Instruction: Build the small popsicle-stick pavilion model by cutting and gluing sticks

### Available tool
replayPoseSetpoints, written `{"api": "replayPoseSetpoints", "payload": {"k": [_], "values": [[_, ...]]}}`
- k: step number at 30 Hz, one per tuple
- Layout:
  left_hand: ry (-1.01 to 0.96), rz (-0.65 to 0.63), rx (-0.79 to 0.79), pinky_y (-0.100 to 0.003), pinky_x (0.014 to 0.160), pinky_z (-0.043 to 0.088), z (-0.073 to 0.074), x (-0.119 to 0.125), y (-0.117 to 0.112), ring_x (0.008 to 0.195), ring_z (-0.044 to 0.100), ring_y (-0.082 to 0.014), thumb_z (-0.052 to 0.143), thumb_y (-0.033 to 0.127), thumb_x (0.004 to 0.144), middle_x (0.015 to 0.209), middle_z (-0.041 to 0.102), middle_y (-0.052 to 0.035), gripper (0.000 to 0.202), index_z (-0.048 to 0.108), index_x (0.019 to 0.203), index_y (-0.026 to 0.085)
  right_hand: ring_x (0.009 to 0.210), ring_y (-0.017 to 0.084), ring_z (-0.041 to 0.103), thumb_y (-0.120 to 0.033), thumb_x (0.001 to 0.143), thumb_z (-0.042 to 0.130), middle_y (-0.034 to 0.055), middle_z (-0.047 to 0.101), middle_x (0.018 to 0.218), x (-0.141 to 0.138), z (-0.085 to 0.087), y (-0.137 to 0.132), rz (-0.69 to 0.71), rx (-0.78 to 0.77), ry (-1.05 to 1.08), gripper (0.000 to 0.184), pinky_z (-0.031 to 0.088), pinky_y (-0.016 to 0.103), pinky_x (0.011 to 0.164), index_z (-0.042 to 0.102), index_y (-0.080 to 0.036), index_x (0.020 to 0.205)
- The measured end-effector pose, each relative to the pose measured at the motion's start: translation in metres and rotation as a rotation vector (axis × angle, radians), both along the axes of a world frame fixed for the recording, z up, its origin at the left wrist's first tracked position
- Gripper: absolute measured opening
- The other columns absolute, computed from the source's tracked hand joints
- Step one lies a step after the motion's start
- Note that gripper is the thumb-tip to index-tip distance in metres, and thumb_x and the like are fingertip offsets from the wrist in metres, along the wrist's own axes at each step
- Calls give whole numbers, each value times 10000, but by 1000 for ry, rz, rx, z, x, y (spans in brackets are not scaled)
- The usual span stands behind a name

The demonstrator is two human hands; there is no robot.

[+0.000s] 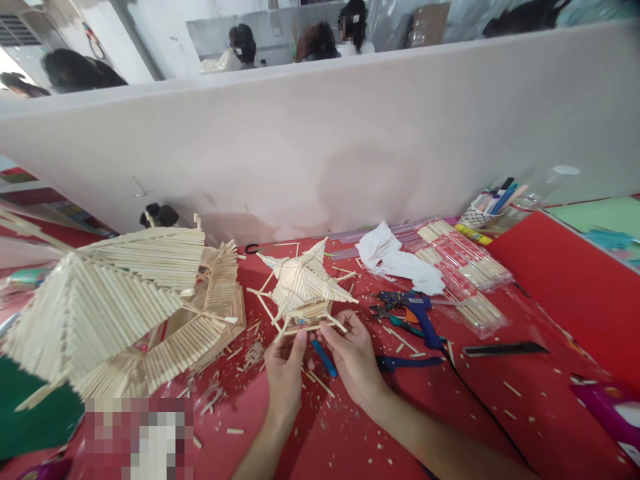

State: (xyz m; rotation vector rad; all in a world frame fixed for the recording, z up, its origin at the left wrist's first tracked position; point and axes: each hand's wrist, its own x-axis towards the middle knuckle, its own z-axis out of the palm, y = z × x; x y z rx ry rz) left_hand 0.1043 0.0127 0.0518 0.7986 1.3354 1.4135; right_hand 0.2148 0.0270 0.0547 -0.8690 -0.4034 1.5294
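A small star-shaped roof model [300, 280] built of pale wooden sticks is in front of me, its near edge turned toward me. My left hand [285, 367] pinches that edge from the left, thumb on top. On the right side of the same edge, my right hand [353, 353] grips with the thumb laid along it; its other fingers are partly hidden beneath. A blue stick-like tool [324, 359] lies just below, between the hands. To the left stands a larger stick-built pavilion [125, 307] with a broad ribbed roof.
A blue glue gun [425, 317] and pliers [400, 323] lie right of my hands. Beyond are white tissue [395, 260], bagged chopsticks [463, 267], a cup of pens [480, 215] and a black-bladed tool [505, 349]. Stick scraps litter the red table [340, 447]; a white partition [300, 140] rises behind.
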Motion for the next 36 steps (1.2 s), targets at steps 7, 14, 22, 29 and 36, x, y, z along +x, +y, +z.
{"api": "replayPoseSetpoints", "payload": {"k": [7, 14, 22, 29, 36], "values": [[1, -2, 5, -206, 428, 452, 1, -1, 0, 452, 505, -86, 804, 520, 736, 671, 669, -19, 403, 745, 836, 134, 675, 134, 629, -323, 630, 946, -39, 689, 711, 0, 0, 1, 10, 21, 10, 484, 507, 274, 703, 489, -225, 757], [6, -4, 5, -201, 427, 445, -1, -1, 0, 453, 502, -85, 785, 538, 755, 651, 653, -9, 419, 750, 850, 132, 681, 126, 625, -308, 645, 939, -48, 677, 714, 1, -1, 1, 8, 37, 17, 472, 504, 260, 706, 491, -225, 769], [15, -18, 3, -208, 437, 455, 1, -3, 1, 474, 515, -95, 785, 548, 753, 665, 675, -27, 429, 761, 849, 131, 707, 142, 640, -309, 669, 922, -39, 684, 750, 0, -1, 1, 14, 57, 8, 439, 522, 281, 724, 504, -229, 778], [23, -37, 1, -203, 441, 437, -5, -6, 1, 442, 488, -78, 777, 540, 768, 650, 673, -16, 420, 783, 875, 135, 685, 137, 643, -299, 701, 905, -41, 694, 750, -1, -2, 2, 6, 87, 31, 432, 529, 291, 726, 489, -231, 797], [53, -34, -23, -209, 443, 437, -5, -7, 3, 434, 477, -89, 791, 582, 728, 577, 632, -3, 464, 800, 857, 136, 670, 144, 644, -317, 698, 902, -38, 679, 735, -1, -2, 4, 8, 82, 20, 421, 524, 288, 708, 498, -231, 782]]}}
